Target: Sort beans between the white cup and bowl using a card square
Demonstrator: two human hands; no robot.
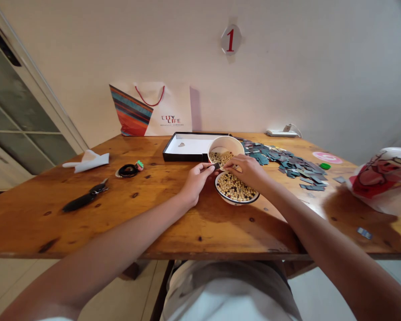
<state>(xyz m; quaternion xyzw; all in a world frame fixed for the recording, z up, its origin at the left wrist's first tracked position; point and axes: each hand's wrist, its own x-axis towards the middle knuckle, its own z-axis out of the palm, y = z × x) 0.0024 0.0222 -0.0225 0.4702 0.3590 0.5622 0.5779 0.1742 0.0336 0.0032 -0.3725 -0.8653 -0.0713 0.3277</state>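
Note:
My left hand (198, 182) is closed, with a small dark flat piece (216, 166) pinched between thumb and fingertips. My right hand (247, 170) hovers over the rim of a bowl (237, 202) filled with pale round beans and a few dark ones. Its fingers are drawn together in a pinch, and I cannot make out what they hold. Directly behind the hands stands a white paper tub (232, 142), tipped toward me, with similar beans (220, 157) inside.
Behind the tub lies a black-edged tray (187, 157) beside a pile of dark flat pieces (287, 160). A paper bag (173, 102) leans on the wall. Keys (87, 196), a coiled cord (128, 170) and white paper (92, 161) lie left; a plastic bag (384, 178) stands right.

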